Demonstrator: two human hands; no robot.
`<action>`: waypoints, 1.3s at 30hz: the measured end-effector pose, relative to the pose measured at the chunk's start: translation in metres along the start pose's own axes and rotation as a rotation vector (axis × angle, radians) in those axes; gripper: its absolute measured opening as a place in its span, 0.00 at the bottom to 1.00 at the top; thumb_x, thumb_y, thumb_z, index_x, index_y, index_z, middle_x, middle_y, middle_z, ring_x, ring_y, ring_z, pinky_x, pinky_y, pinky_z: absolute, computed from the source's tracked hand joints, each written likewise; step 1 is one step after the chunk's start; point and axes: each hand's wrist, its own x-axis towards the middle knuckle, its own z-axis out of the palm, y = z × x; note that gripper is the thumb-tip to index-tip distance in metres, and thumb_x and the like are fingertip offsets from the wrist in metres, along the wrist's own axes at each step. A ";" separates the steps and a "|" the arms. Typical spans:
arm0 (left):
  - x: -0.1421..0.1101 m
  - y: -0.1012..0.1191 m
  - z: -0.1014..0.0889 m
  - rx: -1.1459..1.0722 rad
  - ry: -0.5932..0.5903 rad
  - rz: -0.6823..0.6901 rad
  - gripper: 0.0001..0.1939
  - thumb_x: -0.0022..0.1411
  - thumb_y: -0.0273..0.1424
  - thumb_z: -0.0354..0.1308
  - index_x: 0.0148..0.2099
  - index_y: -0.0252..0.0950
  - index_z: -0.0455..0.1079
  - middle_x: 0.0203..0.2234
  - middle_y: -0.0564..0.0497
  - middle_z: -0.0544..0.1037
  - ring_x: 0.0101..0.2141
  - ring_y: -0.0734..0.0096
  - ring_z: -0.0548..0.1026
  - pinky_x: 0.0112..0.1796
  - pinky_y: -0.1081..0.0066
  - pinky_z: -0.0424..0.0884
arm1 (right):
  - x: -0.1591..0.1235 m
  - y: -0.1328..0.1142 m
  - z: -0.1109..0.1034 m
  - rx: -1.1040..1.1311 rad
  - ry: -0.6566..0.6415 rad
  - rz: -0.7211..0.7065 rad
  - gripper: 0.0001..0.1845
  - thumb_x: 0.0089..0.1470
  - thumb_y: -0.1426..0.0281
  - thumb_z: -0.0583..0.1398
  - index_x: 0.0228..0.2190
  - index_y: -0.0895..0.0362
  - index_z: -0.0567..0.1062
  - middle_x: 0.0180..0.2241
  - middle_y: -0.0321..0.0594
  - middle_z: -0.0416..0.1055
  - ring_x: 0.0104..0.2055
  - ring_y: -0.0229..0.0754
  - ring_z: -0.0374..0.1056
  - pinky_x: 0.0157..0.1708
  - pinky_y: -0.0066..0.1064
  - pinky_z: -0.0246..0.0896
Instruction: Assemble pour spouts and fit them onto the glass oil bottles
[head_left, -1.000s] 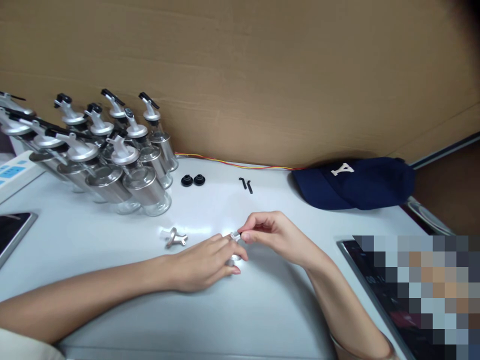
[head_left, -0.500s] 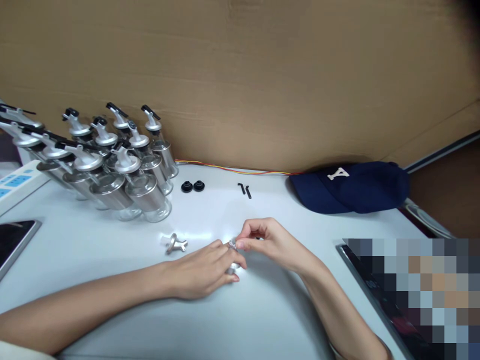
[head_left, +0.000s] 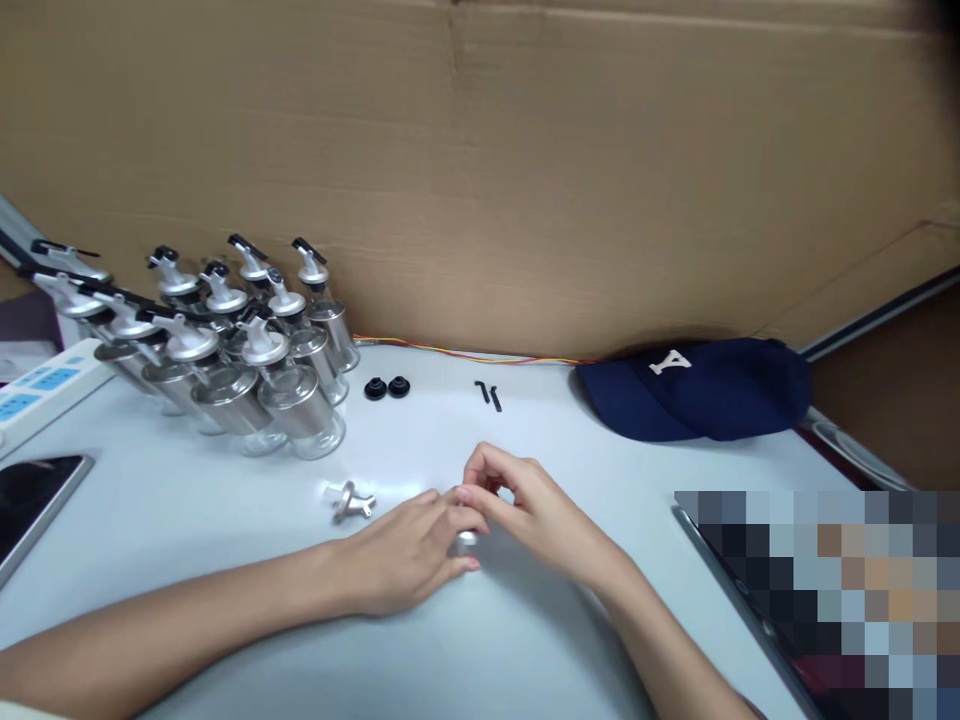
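My left hand [head_left: 409, 553] rests on the white table [head_left: 465, 640] with its fingers closed around a small silver pourer cap [head_left: 466, 541], mostly hidden. My right hand [head_left: 517, 505] meets it from the right, fingertips pinched on the top of the same cap. A second silver pourer spout [head_left: 351, 501] lies loose on the table just left of my left hand. Two black rubber stoppers [head_left: 386, 387] and two small black levers [head_left: 488, 394] lie farther back.
Several glass bottles with silver pourer tops [head_left: 247, 370] stand at the back left. A navy cap [head_left: 697, 388] lies at the back right. A tablet [head_left: 34, 495] sits at the left edge, a blurred screen [head_left: 817, 590] at the right. Cardboard walls [head_left: 525, 170] the back.
My right hand has moved left and down, closing onto the cap held by my left hand. The view has tilted upward slightly.
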 end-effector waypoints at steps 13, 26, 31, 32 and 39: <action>0.061 -0.056 -0.070 0.687 -0.129 -0.644 0.12 0.63 0.24 0.47 0.47 0.26 0.64 0.41 0.34 0.72 0.45 0.48 0.71 0.41 0.57 0.68 | 0.000 -0.003 -0.007 0.017 0.191 -0.089 0.11 0.56 0.63 0.55 0.29 0.55 0.73 0.28 0.37 0.72 0.29 0.38 0.65 0.29 0.28 0.56; 0.045 -0.046 -0.073 0.283 0.158 -0.540 0.09 0.63 0.31 0.53 0.45 0.35 0.68 0.41 0.47 0.76 0.42 0.65 0.73 0.42 0.67 0.67 | -0.001 0.003 -0.012 0.135 0.277 -0.044 0.10 0.50 0.62 0.61 0.29 0.56 0.69 0.23 0.34 0.67 0.26 0.36 0.61 0.27 0.28 0.53; 0.024 -0.001 -0.046 -0.172 0.420 -0.585 0.06 0.58 0.32 0.58 0.39 0.37 0.68 0.36 0.51 0.75 0.37 0.69 0.72 0.35 0.71 0.66 | -0.001 0.007 -0.020 0.249 0.317 -0.077 0.12 0.52 0.60 0.60 0.29 0.55 0.66 0.22 0.34 0.70 0.26 0.37 0.65 0.28 0.29 0.55; 0.021 0.004 -0.039 -0.248 0.464 -0.604 0.06 0.58 0.32 0.58 0.39 0.37 0.68 0.36 0.51 0.74 0.36 0.70 0.71 0.34 0.72 0.66 | 0.000 0.008 -0.020 0.264 0.314 -0.087 0.12 0.52 0.60 0.60 0.29 0.55 0.65 0.21 0.34 0.70 0.26 0.37 0.65 0.29 0.29 0.56; 0.009 0.002 -0.017 -0.715 0.601 -0.614 0.09 0.54 0.32 0.61 0.38 0.36 0.67 0.37 0.52 0.70 0.37 0.74 0.72 0.41 0.73 0.69 | 0.004 0.009 -0.016 0.255 0.296 -0.088 0.12 0.52 0.60 0.60 0.32 0.56 0.70 0.22 0.35 0.70 0.27 0.39 0.66 0.32 0.32 0.59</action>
